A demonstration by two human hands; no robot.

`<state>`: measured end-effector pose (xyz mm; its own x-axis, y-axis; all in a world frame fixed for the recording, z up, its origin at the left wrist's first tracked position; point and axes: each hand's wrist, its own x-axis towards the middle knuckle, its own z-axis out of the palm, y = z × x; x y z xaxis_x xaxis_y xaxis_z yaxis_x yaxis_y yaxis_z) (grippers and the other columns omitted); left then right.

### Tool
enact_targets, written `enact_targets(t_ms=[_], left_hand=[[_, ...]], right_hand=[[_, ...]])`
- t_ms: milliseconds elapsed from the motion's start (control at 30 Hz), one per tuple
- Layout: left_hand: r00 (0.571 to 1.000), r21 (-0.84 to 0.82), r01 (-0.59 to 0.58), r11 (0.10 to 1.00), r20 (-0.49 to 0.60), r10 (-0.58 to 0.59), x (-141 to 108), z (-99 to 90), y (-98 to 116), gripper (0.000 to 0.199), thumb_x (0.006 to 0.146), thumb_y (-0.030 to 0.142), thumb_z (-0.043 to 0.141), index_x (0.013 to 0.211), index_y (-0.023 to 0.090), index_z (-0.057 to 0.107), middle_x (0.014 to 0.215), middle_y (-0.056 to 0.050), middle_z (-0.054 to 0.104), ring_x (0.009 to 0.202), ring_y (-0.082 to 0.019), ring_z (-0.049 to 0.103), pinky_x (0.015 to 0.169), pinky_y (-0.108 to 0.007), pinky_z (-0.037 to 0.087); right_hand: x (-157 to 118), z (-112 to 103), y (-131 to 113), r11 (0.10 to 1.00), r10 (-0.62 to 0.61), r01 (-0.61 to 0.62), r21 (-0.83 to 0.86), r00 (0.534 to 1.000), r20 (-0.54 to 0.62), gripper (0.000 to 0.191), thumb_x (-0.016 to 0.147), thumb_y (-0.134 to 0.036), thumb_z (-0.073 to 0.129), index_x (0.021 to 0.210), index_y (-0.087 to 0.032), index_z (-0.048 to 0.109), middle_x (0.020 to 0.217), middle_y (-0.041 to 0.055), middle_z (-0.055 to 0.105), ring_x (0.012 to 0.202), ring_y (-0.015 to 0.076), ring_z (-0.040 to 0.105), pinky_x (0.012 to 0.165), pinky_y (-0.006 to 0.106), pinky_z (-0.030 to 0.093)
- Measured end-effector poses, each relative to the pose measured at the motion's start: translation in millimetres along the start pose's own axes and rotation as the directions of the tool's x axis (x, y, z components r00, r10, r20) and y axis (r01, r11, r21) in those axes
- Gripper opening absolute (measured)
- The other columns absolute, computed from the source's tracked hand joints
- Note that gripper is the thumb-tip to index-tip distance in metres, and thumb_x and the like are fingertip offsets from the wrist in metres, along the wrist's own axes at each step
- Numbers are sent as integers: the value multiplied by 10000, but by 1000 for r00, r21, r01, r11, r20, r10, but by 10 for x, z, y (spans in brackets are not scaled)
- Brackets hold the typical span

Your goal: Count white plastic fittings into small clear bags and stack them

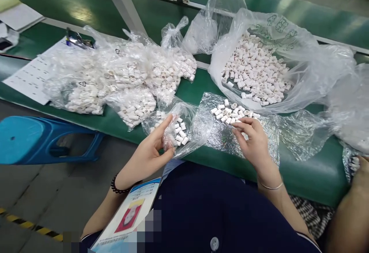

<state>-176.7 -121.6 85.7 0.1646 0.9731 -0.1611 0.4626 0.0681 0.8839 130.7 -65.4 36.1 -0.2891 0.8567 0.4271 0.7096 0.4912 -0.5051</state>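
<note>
My left hand (155, 145) is closed on the near-left side of a clear plastic bag (198, 124), thumb and fingers gripping the film. Inside that bag lie several short white tube pieces (181, 133). My right hand (253, 139) is at the near edge of a loose pile of white tube pieces (227, 112). Its thumb and forefinger come together in a pinch, and what is between them, if anything, is too small to make out. The pile rests on a crinkled silvery sheet (223, 139), just right of the bag.
A large open plastic bag (305, 87) full of white tube pieces stands behind the sheet. Filled clear bags (127, 72) crowd the green table (302, 176) at left, over a printed paper (27, 78). A blue stool (25, 139) is at left; another person's hand (362, 172) at right.
</note>
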Motion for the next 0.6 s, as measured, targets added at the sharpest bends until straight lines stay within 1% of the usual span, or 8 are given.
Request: enact_targets(t_ms=[67, 133, 200, 267, 333, 400, 500, 600], left_hand=[[1000, -3, 9, 1000, 12, -9, -4, 17, 20, 743, 948, 329, 545, 1589, 416, 180, 1620, -107, 345, 667, -107, 538, 548, -248, 516], [1000, -5, 9, 1000, 9, -9, -4, 29, 41, 741, 947, 334, 549, 1590, 406, 188, 1613, -108, 356, 689, -115, 556, 568, -256, 531], [1000, -8, 4, 1000, -7, -4, -8, 28, 48, 757, 937, 333, 563, 1595, 379, 190, 1585, -114, 394, 705, -126, 570, 575, -263, 538], [1000, -6, 3, 1000, -27, -3, -19, 13, 31, 780, 927, 332, 573, 1602, 351, 182, 1525, -122, 466, 685, -125, 565, 557, -258, 527], [999, 6, 13, 1000, -37, -13, -30, -7, 0, 786, 926, 338, 577, 1604, 343, 178, 1479, -124, 509, 649, -114, 545, 530, -244, 505], [999, 6, 13, 1000, -47, -13, -30, -19, -23, 776, 931, 349, 574, 1603, 348, 185, 1484, -129, 501, 626, -103, 522, 509, -233, 486], [1000, -5, 6, 1000, -29, -6, 1, -18, -13, 767, 934, 352, 573, 1600, 363, 192, 1488, -140, 494, 616, -100, 491, 500, -233, 475], [1000, 8, 0, 1000, 0, 0, 45, -11, 28, 771, 934, 343, 572, 1601, 366, 185, 1331, -132, 604, 585, -102, 445, 476, -231, 447]], right_hand=[[134, 83, -344, 986, -122, 133, 98, 987, -106, 197, 971, -204, 564, 1138, -262, 651, 1135, 109, 595, 1020, 239, 646, 845, 433, 607], [235, 201, -592, 955, -234, 239, 176, 971, -49, 264, 981, -215, 552, 1227, -283, 618, 1260, 122, 572, 1173, 250, 599, 887, 424, 604], [301, 294, -659, 941, -289, 276, 195, 957, 39, 311, 985, -252, 556, 1293, -281, 587, 1356, 135, 536, 1269, 271, 542, 927, 445, 590], [334, 314, -536, 961, -249, 239, 137, 966, 62, 306, 984, -272, 560, 1287, -246, 592, 1327, 150, 557, 1242, 282, 555, 944, 467, 575], [341, 261, -284, 992, -123, 121, 45, 992, 37, 261, 983, -257, 547, 1230, -201, 614, 1218, 156, 597, 1104, 269, 615, 879, 445, 587], [324, 177, -10, 998, 25, -22, -58, 998, 51, 223, 973, -227, 531, 1167, -173, 627, 1131, 153, 610, 962, 255, 640, 769, 407, 587], [266, 111, 245, 968, 162, -123, -217, 971, 174, 185, 951, -196, 519, 1079, -167, 650, 1063, 140, 614, 871, 252, 627, 659, 364, 537], [211, 179, 258, 943, 206, -110, -315, 935, 289, 155, 928, -172, 557, 1041, -175, 663, 1078, 138, 621, 936, 278, 603, 630, 340, 492]])
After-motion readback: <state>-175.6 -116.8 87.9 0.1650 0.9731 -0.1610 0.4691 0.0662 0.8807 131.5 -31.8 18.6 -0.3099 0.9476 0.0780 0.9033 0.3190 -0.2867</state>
